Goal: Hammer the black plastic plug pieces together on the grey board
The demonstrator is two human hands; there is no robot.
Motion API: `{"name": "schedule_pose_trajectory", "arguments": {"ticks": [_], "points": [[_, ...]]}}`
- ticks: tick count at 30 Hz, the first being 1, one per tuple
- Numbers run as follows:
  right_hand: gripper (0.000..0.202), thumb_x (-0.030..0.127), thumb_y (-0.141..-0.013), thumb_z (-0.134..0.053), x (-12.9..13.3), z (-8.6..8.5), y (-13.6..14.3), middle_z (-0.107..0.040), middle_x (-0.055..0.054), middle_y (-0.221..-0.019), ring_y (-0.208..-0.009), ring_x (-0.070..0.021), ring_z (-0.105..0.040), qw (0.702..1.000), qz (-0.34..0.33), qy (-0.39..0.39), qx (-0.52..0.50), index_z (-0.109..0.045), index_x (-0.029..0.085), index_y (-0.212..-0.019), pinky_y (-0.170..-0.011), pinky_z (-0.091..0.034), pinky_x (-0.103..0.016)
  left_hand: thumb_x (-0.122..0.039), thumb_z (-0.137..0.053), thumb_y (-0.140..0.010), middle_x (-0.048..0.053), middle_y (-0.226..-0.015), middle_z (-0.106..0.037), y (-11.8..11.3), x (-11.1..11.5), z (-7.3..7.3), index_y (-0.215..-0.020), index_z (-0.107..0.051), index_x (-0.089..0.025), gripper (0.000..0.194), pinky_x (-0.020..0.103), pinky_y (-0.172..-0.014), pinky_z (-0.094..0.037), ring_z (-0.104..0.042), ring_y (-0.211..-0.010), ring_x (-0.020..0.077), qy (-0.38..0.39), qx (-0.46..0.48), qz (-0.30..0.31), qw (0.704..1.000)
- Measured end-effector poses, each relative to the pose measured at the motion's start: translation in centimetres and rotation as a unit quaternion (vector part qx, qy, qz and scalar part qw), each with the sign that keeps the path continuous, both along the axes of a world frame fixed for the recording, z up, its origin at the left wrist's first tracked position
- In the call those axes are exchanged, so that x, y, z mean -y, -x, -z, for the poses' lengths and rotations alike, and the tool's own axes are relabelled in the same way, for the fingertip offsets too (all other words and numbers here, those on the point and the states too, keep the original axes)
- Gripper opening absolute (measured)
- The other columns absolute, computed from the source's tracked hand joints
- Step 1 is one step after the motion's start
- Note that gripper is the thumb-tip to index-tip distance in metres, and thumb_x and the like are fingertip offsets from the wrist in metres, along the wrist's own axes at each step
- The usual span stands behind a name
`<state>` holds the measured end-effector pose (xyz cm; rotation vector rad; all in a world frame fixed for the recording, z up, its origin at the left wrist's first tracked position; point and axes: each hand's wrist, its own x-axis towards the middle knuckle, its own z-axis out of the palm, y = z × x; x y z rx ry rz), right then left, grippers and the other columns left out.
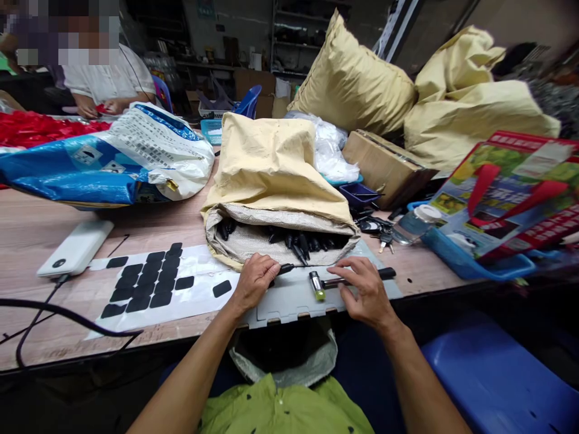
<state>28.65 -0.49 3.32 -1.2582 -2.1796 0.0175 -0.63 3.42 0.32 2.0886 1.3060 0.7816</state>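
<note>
Slim black piece (pixel 284 269) in left grip (pixel 257 279); hammer (pixel 333 282) on grey board (pixel 281 301).

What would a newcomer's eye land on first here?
Probably the yellow sack mid-table, its open mouth facing the wearer, with black parts inside. Next, the blue and white bag at left and the blue stool at lower right.

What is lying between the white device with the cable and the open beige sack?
In the head view, a thin black stick and a white sheet bearing black patches lie between the white device and the sack.
</note>
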Motion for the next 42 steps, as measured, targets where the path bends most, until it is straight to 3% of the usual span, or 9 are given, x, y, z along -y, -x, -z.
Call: {"name": "schedule_pose_trajectory", "arguments": {"ticks": [3,7,9,12,17,22,29,35,42], "points": [[0.033,0.019,-0.091,-0.059,-0.3,-1.7,2.7,-0.068,-0.008,-0.111,-0.107,-0.0259,-0.058,0.999,-0.014,0.014,-0.03,-0.069,0.024,-0.122,-0.095,-0.045,-0.043,-0.04,-0.037,-0.105,0.002,-0.081,-0.062,0.1,0.0,0.0,-0.072,-0.056,-0.021,0.043,0.037,-0.084,-0.037,-0.05,-0.088,0.0209,-0.005,-0.005,0.001,1.0],[0.045,0.031,-0.089,-0.07,-1.2,-3.0,6.1,-0.068,-0.007,-0.113,-0.105,-0.0262,-0.055,0.996,-0.054,0.069,0.036,-0.063,0.024,-0.132,-0.095,-0.043,-0.042,-0.04,-0.035,-0.106,0.002,-0.081,-0.061,0.3,0.0,0.1,-0.073,-0.057,-0.021,0.044,0.037,-0.084,-0.037,-0.05,-0.088,0.0208,-0.004,-0.001,0.014,1.0],[0.048,0.038,-0.086,-0.074,-1.7,-3.1,7.3,-0.068,-0.007,-0.109,-0.104,-0.0261,-0.053,0.992,-0.069,0.081,0.068,-0.063,0.024,-0.131,-0.093,-0.041,-0.04,-0.04,-0.035,-0.106,0.002,-0.08,-0.062,0.3,0.1,0.1,-0.074,-0.058,-0.021,0.044,0.038,-0.086,-0.036,-0.05,-0.088,0.021,-0.007,-0.003,0.021,1.0],[0.033,0.044,-0.09,-0.072,-2.2,-2.7,8.3,-0.067,-0.006,-0.103,-0.1,-0.0247,-0.051,0.988,-0.079,0.081,0.1,-0.067,0.023,-0.116,-0.087,-0.037,-0.038,-0.039,-0.036,-0.106,0.002,-0.082,-0.063,0.2,0.2,0.1,-0.075,-0.058,-0.021,0.042,0.039,-0.087,-0.035,-0.05,-0.089,0.0213,-0.016,-0.018,0.025,0.999],[0.016,0.036,-0.099,-0.063,-2.6,-1.8,8.7,-0.067,-0.004,-0.092,-0.09,-0.0215,-0.049,0.985,-0.084,0.072,0.132,-0.066,0.021,-0.103,-0.079,-0.033,-0.035,-0.037,-0.038,-0.106,0.002,-0.081,-0.064,0.0,0.4,-0.1,-0.072,-0.057,-0.02,0.042,0.039,-0.084,-0.034,-0.051,-0.089,0.0213,-0.034,-0.034,0.024,0.999],[0.015,0.035,-0.097,-0.066,-2.6,-1.6,8.6,-0.067,-0.005,-0.094,-0.09,-0.0218,-0.049,0.985,-0.075,0.052,0.145,-0.065,0.021,-0.104,-0.079,-0.031,-0.036,-0.038,-0.044,-0.104,0.002,-0.091,-0.069,-0.2,0.6,-0.3,-0.092,-0.068,-0.024,0.031,0.04,-0.087,-0.035,-0.053,-0.093,0.0222,-0.048,-0.029,0.023,0.998],[0.017,0.035,-0.096,-0.064,-2.4,-1.7,9.3,-0.063,-0.006,-0.089,-0.089,-0.0225,-0.047,0.979,-0.071,0.039,0.189,-0.061,0.02,-0.089,-0.078,-0.031,-0.036,-0.036,-0.035,-0.107,0.004,-0.086,-0.065,-0.4,0.6,0.0,-0.081,-0.06,-0.021,0.039,0.041,-0.085,-0.033,-0.051,-0.09,0.0226,-0.08,-0.087,0.03,0.993],[0.013,0.025,-0.093,-0.063,-2.1,-0.7,10.3,-0.062,-0.007,-0.089,-0.088,-0.0233,-0.046,0.986,-0.071,0.044,0.145,-0.058,0.02,-0.083,-0.077,-0.032,-0.037,-0.035,-0.036,-0.106,0.004,-0.081,-0.062,-0.2,0.5,0.2,-0.075,-0.056,-0.02,0.04,0.041,-0.084,-0.032,-0.05,-0.088,0.0223,-0.069,-0.064,0.047,0.994],[0.017,0.036,-0.091,-0.07,-1.3,-0.8,9.0,-0.064,-0.004,-0.089,-0.092,-0.0229,-0.049,0.99,-0.054,0.1,0.084,-0.064,0.021,-0.094,-0.083,-0.034,-0.036,-0.035,-0.035,-0.107,0.002,-0.079,-0.062,-0.2,0.6,-0.4,-0.075,-0.055,-0.02,0.041,0.041,-0.084,-0.031,-0.049,-0.087,0.021,-0.055,-0.053,0.062,0.995]]}}
